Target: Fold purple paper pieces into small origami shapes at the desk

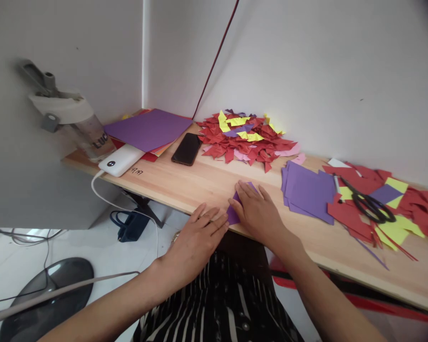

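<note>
A small purple paper piece (233, 213) lies near the front edge of the wooden desk (207, 183). My right hand (258, 209) lies flat on top of it, fingers stretched out and pressing down. My left hand (196, 237) rests beside it on the desk edge, fingers extended, fingertips touching the paper's left side. Most of the paper is hidden under my right hand.
A pile of folded red, yellow and purple paper shapes (246, 137) lies at the back. Purple squares (308, 190), black scissors (369, 204) and scraps are at right. A phone (187, 148), power bank (121, 160), purple sheets (148, 128) and a bottle (74, 118) are at left.
</note>
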The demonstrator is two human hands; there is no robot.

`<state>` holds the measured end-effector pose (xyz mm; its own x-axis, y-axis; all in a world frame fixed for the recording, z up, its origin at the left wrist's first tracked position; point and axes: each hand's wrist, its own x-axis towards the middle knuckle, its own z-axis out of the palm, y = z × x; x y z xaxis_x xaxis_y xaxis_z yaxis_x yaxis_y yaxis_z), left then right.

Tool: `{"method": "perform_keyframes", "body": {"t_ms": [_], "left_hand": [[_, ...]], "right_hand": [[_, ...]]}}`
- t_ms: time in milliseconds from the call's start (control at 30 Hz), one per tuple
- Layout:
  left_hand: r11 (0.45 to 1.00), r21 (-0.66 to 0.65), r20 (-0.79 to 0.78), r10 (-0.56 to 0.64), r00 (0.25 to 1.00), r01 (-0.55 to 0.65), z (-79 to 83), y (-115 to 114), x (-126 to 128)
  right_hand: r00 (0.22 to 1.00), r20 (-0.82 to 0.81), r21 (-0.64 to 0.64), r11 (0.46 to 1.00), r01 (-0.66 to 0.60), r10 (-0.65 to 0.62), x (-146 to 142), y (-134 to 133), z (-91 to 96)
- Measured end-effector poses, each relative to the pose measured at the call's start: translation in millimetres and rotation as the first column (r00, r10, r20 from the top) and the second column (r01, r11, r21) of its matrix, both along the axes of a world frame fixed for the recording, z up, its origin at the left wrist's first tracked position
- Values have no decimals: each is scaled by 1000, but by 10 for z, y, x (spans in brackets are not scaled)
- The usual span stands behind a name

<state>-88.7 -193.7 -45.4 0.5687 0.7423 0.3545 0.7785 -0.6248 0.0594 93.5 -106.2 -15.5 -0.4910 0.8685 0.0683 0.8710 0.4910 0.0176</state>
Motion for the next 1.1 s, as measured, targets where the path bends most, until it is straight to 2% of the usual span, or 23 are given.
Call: {"method": "perform_keyframes", "body": {"t_ms": [133, 200, 367, 500, 667, 933, 1033, 1100], "left_hand": [[1000, -3, 1, 7, 1000, -7, 14, -5, 1], [1000, -14, -4, 10, 1000, -10, 29, -6, 5], [1000, -17, -12, 6, 1000, -6, 37, -1, 7], [1000, -23, -9, 10, 1000, -10, 15, 0, 0], [1000, -17, -24, 16, 1000, -16, 20, -5, 5], [999, -45, -31, 19, 999, -20, 38, -10, -7], [999, -47, -13, 22, 1000, -23, 40, -16, -6], [999, -42, -5, 23, 1000, -23, 43, -18, -2]], "right_hand": [[1000, -13, 18, 1000, 18, -18, 25, 16, -55], [999, -41, 33, 999, -8, 9, 43, -91, -92], [975, -124, 7, 982, -187, 186, 97, -484, -145], [968, -145, -16, 978, -210, 205, 140, -626, -145], [977, -153, -22, 987, -156, 151, 124, -492, -141], [998, -58, 1, 999, -38, 38, 71, 20, -103], [999, -40, -2, 1000, -6, 6, 82, 52, -110], [999, -48, 10, 1000, -10, 10, 89, -42, -124]]}}
